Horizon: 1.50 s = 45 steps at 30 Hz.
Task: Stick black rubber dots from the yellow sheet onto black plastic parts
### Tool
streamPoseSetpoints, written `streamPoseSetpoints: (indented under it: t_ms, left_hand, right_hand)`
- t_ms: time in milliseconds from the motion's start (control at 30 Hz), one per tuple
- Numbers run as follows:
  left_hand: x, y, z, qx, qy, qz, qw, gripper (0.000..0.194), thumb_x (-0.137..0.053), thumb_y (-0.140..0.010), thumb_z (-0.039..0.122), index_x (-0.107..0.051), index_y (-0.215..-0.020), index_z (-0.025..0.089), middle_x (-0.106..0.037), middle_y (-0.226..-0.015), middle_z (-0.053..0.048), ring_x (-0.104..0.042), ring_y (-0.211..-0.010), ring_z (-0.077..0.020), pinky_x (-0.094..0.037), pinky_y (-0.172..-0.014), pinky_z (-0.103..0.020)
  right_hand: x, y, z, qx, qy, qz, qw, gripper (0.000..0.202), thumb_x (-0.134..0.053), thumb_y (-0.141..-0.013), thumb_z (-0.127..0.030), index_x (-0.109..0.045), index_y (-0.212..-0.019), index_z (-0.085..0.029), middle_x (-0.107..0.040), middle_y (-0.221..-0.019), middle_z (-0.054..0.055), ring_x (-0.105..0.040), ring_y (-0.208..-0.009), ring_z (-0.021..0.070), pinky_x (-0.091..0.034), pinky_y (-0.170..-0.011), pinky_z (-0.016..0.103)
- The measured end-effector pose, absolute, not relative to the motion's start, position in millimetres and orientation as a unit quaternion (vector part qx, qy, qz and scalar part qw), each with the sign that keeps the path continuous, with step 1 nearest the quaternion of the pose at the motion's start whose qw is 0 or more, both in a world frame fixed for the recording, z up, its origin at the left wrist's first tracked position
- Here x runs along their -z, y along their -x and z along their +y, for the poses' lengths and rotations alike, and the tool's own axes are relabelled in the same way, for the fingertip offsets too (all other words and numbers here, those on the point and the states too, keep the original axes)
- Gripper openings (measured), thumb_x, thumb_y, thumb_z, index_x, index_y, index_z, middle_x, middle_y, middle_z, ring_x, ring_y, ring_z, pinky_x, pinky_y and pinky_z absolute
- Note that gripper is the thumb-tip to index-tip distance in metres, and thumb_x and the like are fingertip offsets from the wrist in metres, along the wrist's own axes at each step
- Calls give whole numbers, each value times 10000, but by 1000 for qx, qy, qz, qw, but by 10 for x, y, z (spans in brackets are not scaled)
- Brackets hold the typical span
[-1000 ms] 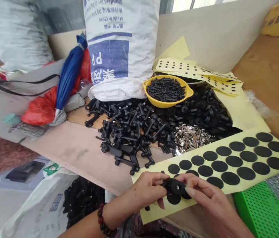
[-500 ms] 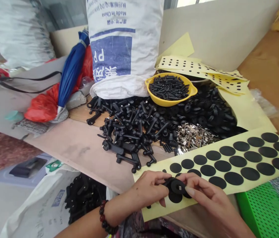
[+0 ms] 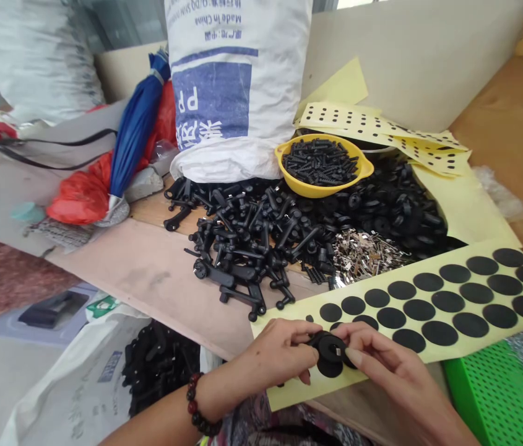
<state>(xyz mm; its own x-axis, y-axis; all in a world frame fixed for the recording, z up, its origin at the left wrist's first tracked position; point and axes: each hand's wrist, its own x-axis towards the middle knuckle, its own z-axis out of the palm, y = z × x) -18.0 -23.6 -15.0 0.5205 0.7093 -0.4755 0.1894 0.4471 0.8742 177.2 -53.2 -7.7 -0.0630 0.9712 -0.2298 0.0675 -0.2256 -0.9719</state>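
Observation:
Between both hands is a round black plastic disc part (image 3: 332, 349) with a small pale metal piece near its middle. My left hand (image 3: 284, 352) grips its left side, thumb and fingers closed. Thumb and fingertips of my right hand (image 3: 375, 353) pinch its right edge. Just under the hands lies a yellow backing sheet (image 3: 289, 396) bearing rows of round black stickers (image 3: 440, 332). Ahead of the hands is a heap of black plastic arm parts (image 3: 242, 272). To its right are small metal clips (image 3: 366, 255) and a pile of black discs (image 3: 398, 207).
A yellow basin (image 3: 317, 189) of black screw-like parts stands by a big white sack (image 3: 275, 80). A folded blue umbrella (image 3: 138, 124) and red plastic bag (image 3: 80, 198) lie left. Below are an open bag of black parts (image 3: 73, 384) and a green perforated crate (image 3: 493, 396).
The view has shifted slightly. Both hands stay on the black disc part in nearly the same pose, with no other clear movement.

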Motion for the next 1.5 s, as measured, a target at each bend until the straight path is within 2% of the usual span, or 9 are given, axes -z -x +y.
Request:
streamPoseSetpoints:
  t_ms: [100,333,500,700,800,933,1133,1333,1500]
  left_hand:
    - [100,188,-231,-172,-506,460,709,478,-529,-714,192,-640,-1177,150,-594,-697,6,-569,-500,-87,-364,-431,-147]
    - [49,179,-229,-177,-518,462,697,446,-572,-792,416,-651,-1137,145,-561,-637,9,-543,-469,-96,-378,-423,-168]
    - [-3,110,-238,-222,-491,469,699,346,-607,-743,346,-671,-985,107,-533,-608,17,-488,-472,-72,-403,-452,-168]
    - [28,86,-306,-267,-506,478,667,366,-612,-768,344,-663,-1049,115,-499,-632,26,-449,-531,-80,-418,-493,-189]
    - [24,104,-337,-263,-539,469,648,322,-585,-814,364,-680,-1018,134,-507,-643,24,-445,-557,-83,-385,-510,-188]
    - [29,109,-347,-261,-553,480,629,250,-577,-794,291,-665,-966,133,-544,-661,10,-490,-589,-103,-385,-532,-203]
    - [43,55,-328,-267,-538,498,625,205,-634,-738,325,-589,-849,158,-446,-548,60,-443,-515,-94,-354,-487,-201]
    - [-38,33,-332,-304,-514,509,619,209,-639,-708,331,-560,-796,158,-426,-549,59,-423,-528,-92,-371,-488,-200]
    - [-104,65,-334,-336,-475,500,642,293,-684,-679,384,-552,-806,155,-461,-564,52,-432,-520,-87,-403,-488,-201]
  right_hand:
    - [73,-1769,-526,-556,549,-472,408,314,-706,-701,-470,-590,-564,-212,-657,-867,85,-597,-783,233,-485,-638,279]
    - [66,-1763,-520,-543,552,-488,403,325,-696,-716,-482,-593,-568,-211,-669,-864,86,-608,-782,238,-501,-633,289]
    - [114,-1757,-534,-530,551,-493,416,332,-695,-721,-489,-590,-569,-213,-677,-856,87,-635,-811,243,-523,-648,284]
    - [201,-1740,-584,-511,549,-494,440,332,-664,-758,-498,-584,-600,-218,-671,-878,92,-646,-848,251,-545,-651,283]
    - [158,-1737,-592,-519,545,-503,426,292,-665,-779,-448,-593,-619,-214,-672,-892,85,-647,-855,244,-546,-671,279]
    - [144,-1738,-599,-518,535,-524,414,238,-642,-812,-385,-608,-649,-215,-677,-906,83,-654,-859,236,-543,-675,265]
    - [155,-1749,-629,-514,532,-522,425,233,-678,-781,-392,-641,-637,-212,-699,-864,81,-670,-824,227,-551,-675,252]
    - [192,-1741,-731,-589,541,-400,448,235,-686,-788,-440,-762,-798,-218,-743,-903,88,-686,-817,243,-551,-767,338]
    - [196,-1697,-722,-594,526,-329,512,296,-699,-759,-490,-745,-866,-218,-757,-846,88,-700,-741,245,-573,-734,383]
